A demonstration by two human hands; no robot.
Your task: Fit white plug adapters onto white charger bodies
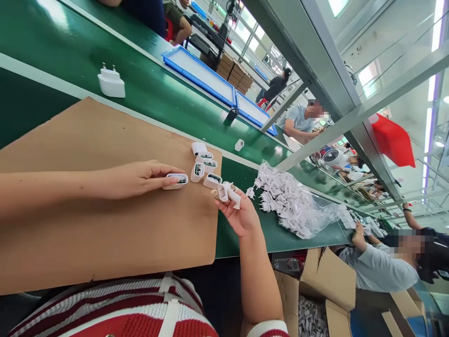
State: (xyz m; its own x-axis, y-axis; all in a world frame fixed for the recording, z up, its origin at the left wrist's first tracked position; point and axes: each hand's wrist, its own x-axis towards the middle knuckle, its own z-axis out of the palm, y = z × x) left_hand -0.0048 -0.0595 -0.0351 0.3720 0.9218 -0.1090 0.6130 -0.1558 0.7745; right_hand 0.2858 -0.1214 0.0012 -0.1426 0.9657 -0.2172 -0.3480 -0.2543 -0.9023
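My left hand [156, 177] is closed around a white charger housing [176, 181] at the cardboard sheet's right part; a green circuit board shows in its open end. Just right of it stand several similar open charger housings [197, 172], close together near the sheet's corner. My right hand [242, 213], palm up, holds a few white plug caps [224, 192] in its fingers, above the right edge of the cardboard. How many caps it holds I cannot make out. Beyond that hand lies a clear plastic bag [291, 201] full of white plug caps with metal pins.
A brown cardboard sheet [105, 224] covers the bench before me. On the green conveyor belt [154, 98] sit a finished-looking white charger [111, 83], a black piece [230, 117] and a small white housing [239, 145]. Blue-rimmed trays [199, 75] lie behind. A co-worker [375, 262] sits at right.
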